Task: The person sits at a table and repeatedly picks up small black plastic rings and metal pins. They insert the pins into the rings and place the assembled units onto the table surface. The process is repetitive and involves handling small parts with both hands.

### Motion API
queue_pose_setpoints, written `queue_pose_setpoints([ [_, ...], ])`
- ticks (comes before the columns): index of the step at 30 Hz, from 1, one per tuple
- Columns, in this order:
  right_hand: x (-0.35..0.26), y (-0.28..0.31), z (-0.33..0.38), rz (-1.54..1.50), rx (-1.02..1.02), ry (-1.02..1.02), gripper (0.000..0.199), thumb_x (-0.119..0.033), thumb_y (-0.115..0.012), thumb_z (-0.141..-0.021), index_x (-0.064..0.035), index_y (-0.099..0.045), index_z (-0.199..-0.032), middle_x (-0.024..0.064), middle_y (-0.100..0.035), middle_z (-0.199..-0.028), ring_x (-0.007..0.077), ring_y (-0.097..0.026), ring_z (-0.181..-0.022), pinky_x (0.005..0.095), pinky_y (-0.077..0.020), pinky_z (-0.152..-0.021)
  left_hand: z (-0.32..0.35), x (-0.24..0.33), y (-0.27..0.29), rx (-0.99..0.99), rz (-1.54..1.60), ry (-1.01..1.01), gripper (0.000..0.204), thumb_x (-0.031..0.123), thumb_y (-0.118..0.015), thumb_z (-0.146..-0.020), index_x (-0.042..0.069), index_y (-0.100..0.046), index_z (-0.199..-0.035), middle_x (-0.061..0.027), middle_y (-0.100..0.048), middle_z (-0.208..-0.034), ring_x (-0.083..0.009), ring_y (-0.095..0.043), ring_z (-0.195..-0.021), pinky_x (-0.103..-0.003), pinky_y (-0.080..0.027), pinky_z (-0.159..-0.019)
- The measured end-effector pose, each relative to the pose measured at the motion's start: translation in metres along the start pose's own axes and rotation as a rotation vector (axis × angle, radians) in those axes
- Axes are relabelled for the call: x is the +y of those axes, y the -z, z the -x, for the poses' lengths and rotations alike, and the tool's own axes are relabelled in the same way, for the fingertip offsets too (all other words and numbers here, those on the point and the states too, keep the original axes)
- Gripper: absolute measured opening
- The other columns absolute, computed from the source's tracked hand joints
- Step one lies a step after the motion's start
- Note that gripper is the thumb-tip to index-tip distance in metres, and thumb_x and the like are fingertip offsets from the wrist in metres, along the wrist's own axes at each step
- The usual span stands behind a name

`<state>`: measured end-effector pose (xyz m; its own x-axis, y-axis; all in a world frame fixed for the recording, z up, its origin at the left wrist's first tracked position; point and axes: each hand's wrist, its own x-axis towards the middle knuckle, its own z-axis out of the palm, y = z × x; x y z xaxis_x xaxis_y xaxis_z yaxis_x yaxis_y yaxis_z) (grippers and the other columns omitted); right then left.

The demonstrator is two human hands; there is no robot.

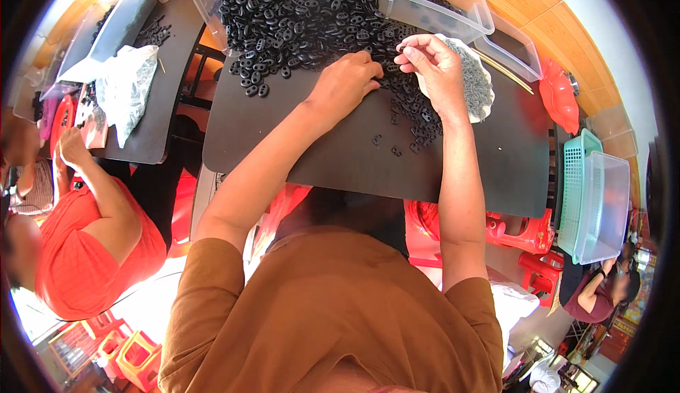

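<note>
At the near side of the table point(340, 156), small loose black parts point(425, 118) lie scattered between the forearms, a few set apart toward the front edge. Select from these strays first; single parts should be easier to pinch cleanly than crowded ones.

The left hand point(343, 85) is at the front of the pile, its fingers curled; whether they are clamped on a part cannot be told. Rest this hand low for steadiness.

The right hand point(439, 74) is raised, thumb and forefinger together in a pinch; any part between them is too small to confirm. Use light fingertip pressure, and keep the wrist clear of the pale-rimmed dish point(489, 113) of small grey pieces just beside it, as a knock could spill them.

Beyond the hands lies the large pile of black oval pieces point(304, 10). Draw from its edge to limit sliding. A clear bin point(439, 18) stands at the far right.
</note>
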<state>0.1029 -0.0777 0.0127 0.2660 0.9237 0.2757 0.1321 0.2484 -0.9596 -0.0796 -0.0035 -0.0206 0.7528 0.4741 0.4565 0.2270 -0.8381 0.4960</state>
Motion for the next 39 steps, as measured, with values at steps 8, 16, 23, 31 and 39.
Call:
queue_pose_setpoints([
  [8, -0.005, -0.002, 0.001, -0.063, -0.055, -0.023, 0.012, -0.004, -0.064, -0.091, 0.0002, -0.063, -0.102, 0.0062, -0.068, -0.091, 0.0139, -0.068, -0.079, 0.0251, -0.0556, -0.07, 0.007, -0.017, 0.006, 0.054, 0.046, -0.004, 0.015, 0.004, -0.066, -0.084, 0.003, -0.068, -0.098, -0.0112, -0.066, -0.096, -0.0287, -0.066, -0.086, -0.036, -0.054, -0.076],
  [16, -0.013, -0.021, 0.009, 0.112, -0.139, -0.084, 0.01, -0.004, -0.064, -0.091, 0.0004, -0.065, -0.1, 0.0053, -0.069, -0.087, 0.0115, -0.068, -0.076, 0.0235, -0.0547, -0.067, 0.003, -0.02, 0.026, 0.026, 1.345, 0.624, 0.024, 0.006, -0.065, -0.091, 0.0, -0.061, -0.114, -0.0049, -0.064, -0.108, -0.0174, -0.067, -0.097, -0.025, -0.055, -0.087],
  [23, -0.011, -0.022, 0.01, 0.065, -0.128, -0.052, 0.01, -0.004, -0.065, -0.09, -0.0009, -0.064, -0.099, 0.0039, -0.069, -0.087, 0.0105, -0.067, -0.076, 0.0233, -0.0542, -0.067, 0.003, -0.016, 0.026, 0.047, 1.386, 0.647, 0.022, 0.005, -0.066, -0.091, 0.001, -0.063, -0.111, -0.0042, -0.066, -0.103, -0.0155, -0.068, -0.093, -0.024, -0.056, -0.082],
  [31, -0.008, -0.006, 0.002, 0.072, 0.003, 0.032, 0.006, -0.003, -0.065, -0.089, -0.0025, -0.064, -0.094, 0.0017, -0.067, -0.084, 0.0089, -0.065, -0.074, 0.0218, -0.0509, -0.065, 0.005, -0.001, 0.009, -0.034, 0.651, 0.395, 0.014, 0.005, -0.067, -0.086, 0.001, -0.071, -0.098, -0.0046, -0.07, -0.08, -0.0077, -0.065, -0.076, -0.023, -0.052, -0.069],
  [39, -0.006, -0.004, 0.004, 0.06, 0.044, 0.014, 0.005, -0.005, -0.065, -0.09, -0.0029, -0.065, -0.094, 0.0018, -0.067, -0.085, 0.0091, -0.066, -0.075, 0.0218, -0.0515, -0.066, 0.023, -0.015, 0.04, 0.254, 0.147, 0.084, 0.017, 0.003, -0.07, -0.081, 0.003, -0.071, -0.098, -0.0088, -0.067, -0.095, -0.0223, -0.065, -0.085, -0.03, -0.054, -0.072],
])
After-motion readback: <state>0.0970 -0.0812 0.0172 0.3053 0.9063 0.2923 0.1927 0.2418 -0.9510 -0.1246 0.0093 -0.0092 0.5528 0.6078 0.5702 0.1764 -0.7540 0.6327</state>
